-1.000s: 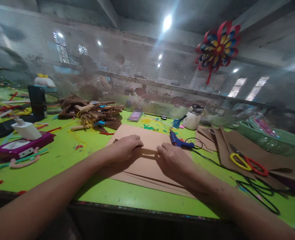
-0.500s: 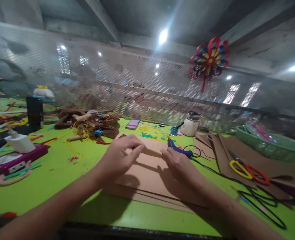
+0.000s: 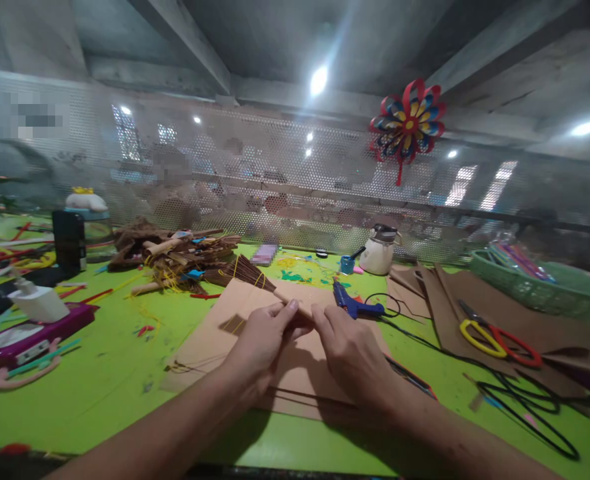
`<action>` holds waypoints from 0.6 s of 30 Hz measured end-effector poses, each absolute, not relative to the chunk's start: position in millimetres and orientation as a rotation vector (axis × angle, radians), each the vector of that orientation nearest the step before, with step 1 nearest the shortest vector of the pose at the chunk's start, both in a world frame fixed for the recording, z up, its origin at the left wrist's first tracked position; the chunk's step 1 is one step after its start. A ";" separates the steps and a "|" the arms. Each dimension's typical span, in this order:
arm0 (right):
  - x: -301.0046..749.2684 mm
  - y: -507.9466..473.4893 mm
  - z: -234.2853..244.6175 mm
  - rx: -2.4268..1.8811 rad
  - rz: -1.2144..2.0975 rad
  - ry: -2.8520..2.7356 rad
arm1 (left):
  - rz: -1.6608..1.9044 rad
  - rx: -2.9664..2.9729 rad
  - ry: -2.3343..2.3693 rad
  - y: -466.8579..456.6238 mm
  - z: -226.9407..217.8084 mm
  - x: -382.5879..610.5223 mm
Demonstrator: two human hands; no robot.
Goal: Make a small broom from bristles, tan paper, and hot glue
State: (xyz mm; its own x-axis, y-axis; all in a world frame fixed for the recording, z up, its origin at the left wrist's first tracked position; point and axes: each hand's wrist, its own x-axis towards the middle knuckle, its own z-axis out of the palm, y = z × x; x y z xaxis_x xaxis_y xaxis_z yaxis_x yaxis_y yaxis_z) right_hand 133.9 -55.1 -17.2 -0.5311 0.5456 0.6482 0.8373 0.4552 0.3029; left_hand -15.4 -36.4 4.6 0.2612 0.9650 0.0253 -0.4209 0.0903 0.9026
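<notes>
A small broom [image 3: 255, 275] with brown bristles and a paper-wrapped handle is lifted above a brown card sheet [image 3: 209, 347] on the green table [image 3: 109, 373]. My left hand [image 3: 262, 340] pinches the handle just behind the bristles. My right hand [image 3: 349, 353] is closed on the handle's other end, right beside the left hand. The bristle end points up and to the left. A blue glue gun [image 3: 355, 303] lies just beyond my right hand.
A heap of similar brooms [image 3: 175, 250] lies at the back left. Scissors with yellow and red handles [image 3: 495, 333] rest on brown card at the right, near a green basket [image 3: 545, 283]. A black cable [image 3: 519, 393] loops at the front right. A magenta box [image 3: 29, 330] sits at the left.
Both hands have lifted the rolled handle off the card and drawn closer together. The broom's bristle end has come into sight at the left. The view has tilted up slightly.
</notes>
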 end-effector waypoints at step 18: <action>133.1 -68.3 -18.0 -1.096 -0.610 -2.336 | 1.297 0.903 0.693 -42.1 -1.8 -15.7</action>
State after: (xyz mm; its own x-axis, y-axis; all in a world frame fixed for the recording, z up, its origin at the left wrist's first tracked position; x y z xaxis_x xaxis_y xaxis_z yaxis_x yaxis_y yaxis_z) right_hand 133.1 -68.3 -18.0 -0.5605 0.5770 0.5940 0.7937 0.5789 0.1866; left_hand -15.7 -42.1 -1.8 0.1623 0.9851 0.0573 -0.5000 0.0320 0.8654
